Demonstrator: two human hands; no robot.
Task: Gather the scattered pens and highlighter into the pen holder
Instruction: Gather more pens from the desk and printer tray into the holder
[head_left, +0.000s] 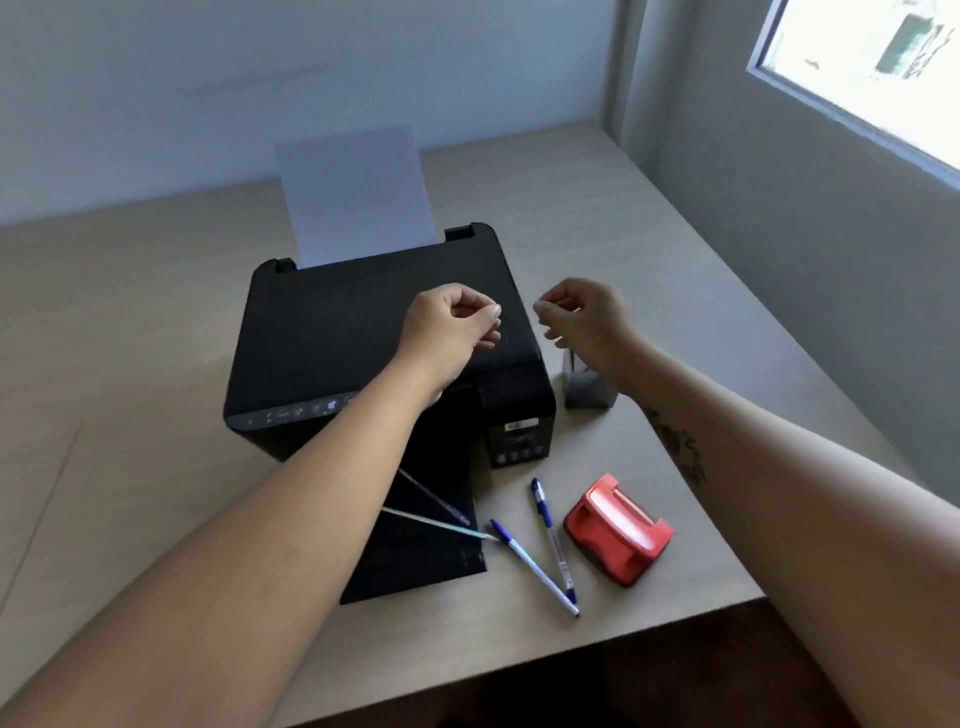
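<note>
two bare hands hover above a black printer (374, 332) on a pale wooden desk (649, 218). the left hand (452, 325) hangs over the printer's lid with its fingers curled loosely inward, thumb and forefinger close together; nothing can be seen between them. the right hand (584, 319) is raised just right of the printer, fingers likewise curled and near the thumb, apparently holding nothing, though the pinch is too small to tell for certain. the two hands face each other, apart.

the grey pen holder (587, 387) stands on the desk just beside the printer's right side, directly below the right wrist, which hides much of its opening.

the pens lie on the near side of the desk. two clear pens rest on the printer's dark output tray (415, 561): one (436, 498) angled toward the right, another (436, 524) just nearer, its tip reaching the tray's right edge; the left forearm covers their left ends. two blue-capped pens lie on the bare desk to the right, one (535, 569) crossing close to the other (553, 540) at their near ends. a red hole punch (618, 530) sits just right of them. a white sheet (358, 192) stands in the printer's rear feed. a window (872, 67) is at the far right.
</note>
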